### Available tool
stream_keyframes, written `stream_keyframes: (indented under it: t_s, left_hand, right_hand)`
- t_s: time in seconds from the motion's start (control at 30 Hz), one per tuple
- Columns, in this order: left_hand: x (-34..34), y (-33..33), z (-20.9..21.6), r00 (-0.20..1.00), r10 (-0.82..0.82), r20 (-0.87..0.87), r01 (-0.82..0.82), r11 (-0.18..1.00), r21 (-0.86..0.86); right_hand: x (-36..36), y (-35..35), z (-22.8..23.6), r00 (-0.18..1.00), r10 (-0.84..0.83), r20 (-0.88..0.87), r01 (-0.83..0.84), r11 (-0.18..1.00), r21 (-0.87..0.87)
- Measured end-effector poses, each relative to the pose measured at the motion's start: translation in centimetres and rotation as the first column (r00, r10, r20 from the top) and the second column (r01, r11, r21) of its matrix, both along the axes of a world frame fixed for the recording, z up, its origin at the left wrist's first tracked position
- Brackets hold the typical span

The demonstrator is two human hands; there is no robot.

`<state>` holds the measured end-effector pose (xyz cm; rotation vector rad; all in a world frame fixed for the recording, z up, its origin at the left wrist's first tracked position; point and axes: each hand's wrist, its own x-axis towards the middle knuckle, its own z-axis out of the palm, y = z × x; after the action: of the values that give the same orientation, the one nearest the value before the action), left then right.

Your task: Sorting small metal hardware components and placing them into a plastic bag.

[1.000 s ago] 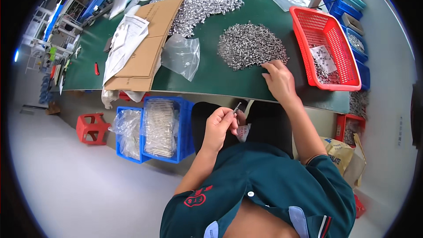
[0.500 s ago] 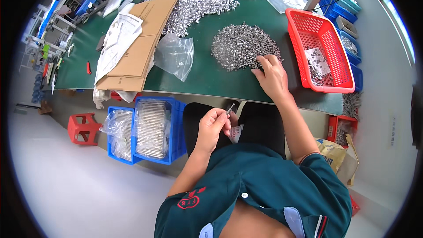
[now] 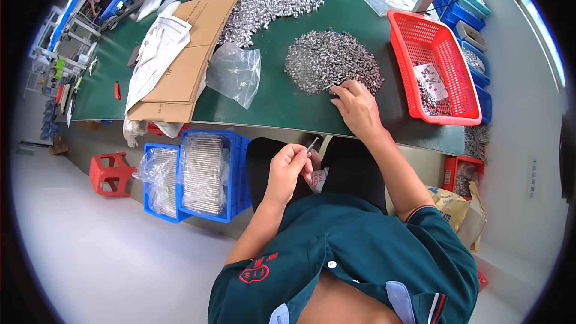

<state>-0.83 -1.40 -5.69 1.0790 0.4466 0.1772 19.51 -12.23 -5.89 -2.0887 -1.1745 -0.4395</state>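
My left hand (image 3: pixel 289 171) is closed above my lap, and a short, thin metal rod (image 3: pixel 312 143) sticks up from between its thumb and fingers. A small piece of printed white-and-red material (image 3: pixel 318 180) shows just below that hand. On the green table, my right hand (image 3: pixel 360 110) reaches to the near edge of a round pile of small, shiny metal parts (image 3: pixel 330 60). Its thumb and forefinger come together at the pile; whether a part is between them is too small to make out.
A red plastic basket (image 3: pixel 414 21) with small parts and a paper slip stands right of the pile. Farther back lies a larger heap of silvery parts (image 3: pixel 282 6). Cardboard (image 3: pixel 174 78) and a clear bag (image 3: pixel 235 75) lie left. Blue crates (image 3: pixel 240 174) stand below the table edge.
My right hand has moved a little left along the pile's near edge, its fingers drawing closer together. My left hand still holds the rod in nearly the same place.
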Motion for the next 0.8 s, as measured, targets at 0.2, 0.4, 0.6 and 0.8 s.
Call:
stream_keyframes:
  t_s: [0.2,0.4,0.6,0.8]
  left_hand:
    - [0.1,0.1,-0.6,1.0,0.003,0.009,-0.003,1.0,0.011]
    - [0.9,0.3,-0.7,0.999,0.015,0.037,-0.012,0.997,-0.072]
    - [2.9,0.5,-1.5,0.987,0.105,0.119,-0.062,0.946,-0.318]
    - [4.4,1.2,-1.6,0.977,0.098,0.19,-0.034,0.949,-0.314]
  right_hand:
    - [-0.6,0.0,0.4,0.998,0.058,-0.013,-0.058,0.998,0.036]
    - [0.3,-0.8,0.1,0.994,0.026,-0.102,-0.008,0.985,0.17]
    - [1.0,-1.2,1.3,0.973,-0.142,0.179,0.178,0.962,-0.205]
    - [0.2,-1.1,0.8,0.996,0.007,0.089,0.029,0.915,-0.403]
